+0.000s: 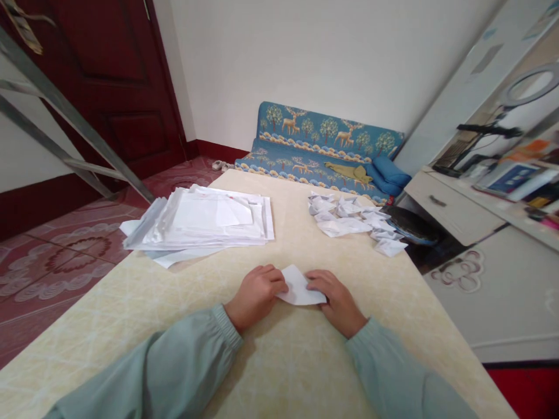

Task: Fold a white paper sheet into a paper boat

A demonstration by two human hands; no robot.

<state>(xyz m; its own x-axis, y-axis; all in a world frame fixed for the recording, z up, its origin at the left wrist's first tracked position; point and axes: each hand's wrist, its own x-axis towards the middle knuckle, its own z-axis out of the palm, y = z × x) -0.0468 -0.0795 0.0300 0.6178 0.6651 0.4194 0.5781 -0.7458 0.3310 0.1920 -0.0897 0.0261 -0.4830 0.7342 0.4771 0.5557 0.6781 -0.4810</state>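
Note:
A small folded piece of white paper (pixel 299 287) lies low over the table between my hands, its top corner pointing away from me. My left hand (pixel 258 295) is closed on its left edge, thumb and fingers pinched together. At the right edge, my right hand (pixel 337 301) grips the paper with its fingers curled over it. Beyond my left hand rests a stack of white paper sheets (pixel 205 218), with some sheets sticking out at the edges. Past my right hand sits a heap of folded white paper pieces (pixel 349 218).
The table (pixel 288 361) has a pale yellow patterned top. Behind it stands a blue sofa (pixel 305 152) with deer and trees. A metal ladder (pixel 74 122) leans at left by a dark red door (pixel 100 75). On the right is a cluttered white desk (pixel 493 285).

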